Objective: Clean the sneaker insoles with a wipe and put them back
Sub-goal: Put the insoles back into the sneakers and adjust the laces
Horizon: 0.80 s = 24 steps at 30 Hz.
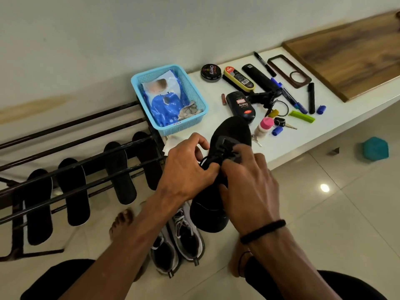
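A black sneaker [232,132] is held up in front of me, toe pointing away over the white shelf. My left hand [186,169] and my right hand [249,180] both pinch its laces at the tongue. Several black insoles [120,172] lean against the bars of a metal shoe rack [71,148] at the left. A blue wipes pack [165,98] lies in a light blue basket [194,92], with a used crumpled wipe [189,110] beside it. A white wipe [172,141] shows behind my left hand.
A grey-and-black sneaker pair [179,241] stands on the tiled floor below my hands. The white shelf [303,139] holds shoe polish tins, a brush, markers, caps and keys. A wooden board [350,59] lies at the far right. A teal object [375,149] sits on the floor.
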Tool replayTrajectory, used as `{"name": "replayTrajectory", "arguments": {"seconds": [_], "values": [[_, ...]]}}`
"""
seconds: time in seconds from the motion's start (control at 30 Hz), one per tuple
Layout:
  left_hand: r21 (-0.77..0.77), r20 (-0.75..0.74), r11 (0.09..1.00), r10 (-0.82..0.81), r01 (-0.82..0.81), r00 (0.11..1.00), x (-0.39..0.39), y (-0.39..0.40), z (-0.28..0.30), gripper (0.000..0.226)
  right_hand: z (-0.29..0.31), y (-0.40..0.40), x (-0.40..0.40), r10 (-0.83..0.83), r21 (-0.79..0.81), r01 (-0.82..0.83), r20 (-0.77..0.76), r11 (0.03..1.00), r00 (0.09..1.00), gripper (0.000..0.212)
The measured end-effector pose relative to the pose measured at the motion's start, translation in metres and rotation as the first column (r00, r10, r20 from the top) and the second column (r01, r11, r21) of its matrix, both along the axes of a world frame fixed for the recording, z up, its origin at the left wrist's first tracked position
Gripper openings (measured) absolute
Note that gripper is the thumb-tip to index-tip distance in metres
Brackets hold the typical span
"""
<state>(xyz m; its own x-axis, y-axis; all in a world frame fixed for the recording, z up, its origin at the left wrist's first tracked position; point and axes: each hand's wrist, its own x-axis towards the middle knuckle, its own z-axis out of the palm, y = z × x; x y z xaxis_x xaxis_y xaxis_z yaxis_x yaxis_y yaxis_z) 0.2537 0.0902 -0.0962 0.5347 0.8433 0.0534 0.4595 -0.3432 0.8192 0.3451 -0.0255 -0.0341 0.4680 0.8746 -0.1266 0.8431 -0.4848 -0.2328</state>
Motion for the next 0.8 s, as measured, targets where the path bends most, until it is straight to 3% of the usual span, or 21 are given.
{"name": "replayTrajectory", "arguments": {"seconds": [0.07, 0.17, 0.3, 0.4, 0.53, 0.63, 0.7, 0.8], "values": [[0.004, 0.017, 1.0, 0.028, -0.028, 0.999, 0.0, -0.002, 0.0, 0.037, 0.003, 0.009, -0.002, -0.008, -0.067, 0.013, 0.079, 0.998, 0.997, 0.033], [0.016, 0.021, 0.999, 0.049, -0.049, 0.999, 0.0, -0.004, -0.001, 0.036, -0.002, 0.01, 0.001, -0.028, -0.114, 0.036, 0.071, 0.993, 0.997, 0.035], [-0.032, 0.014, 0.997, 0.07, -0.069, 0.997, -0.001, 0.001, -0.002, 0.027, -0.018, 0.01, 0.014, -0.018, 0.131, 0.028, -0.083, 0.991, 0.996, 0.018], [-0.155, 0.006, 0.98, 0.13, -0.128, 0.991, -0.002, 0.009, 0.0, 0.014, -0.021, 0.009, 0.019, 0.004, 0.287, 0.033, -0.127, 0.957, 0.992, 0.01], [-0.242, 0.023, 0.97, 0.042, -0.035, 0.999, -0.002, 0.007, 0.001, 0.013, -0.026, 0.005, 0.024, -0.039, 0.357, 0.097, -0.166, 0.929, 0.985, 0.01], [-0.083, 0.038, 0.994, -0.072, 0.075, 0.997, -0.003, 0.001, 0.0, 0.018, -0.027, 0.001, 0.028, -0.056, 0.385, 0.102, -0.13, 0.917, 0.99, 0.014], [0.075, -0.004, 0.986, -0.152, 0.152, 0.988, -0.004, 0.001, -0.002, 0.023, -0.024, -0.002, 0.028, -0.016, 0.387, 0.021, -0.017, 0.922, 1.0, 0.015], [0.161, -0.112, 0.959, -0.218, 0.234, 0.97, -0.007, 0.001, 0.002, 0.039, -0.024, -0.002, 0.028, 0.03, 0.342, -0.047, 0.053, 0.938, 0.998, 0.019]]}}
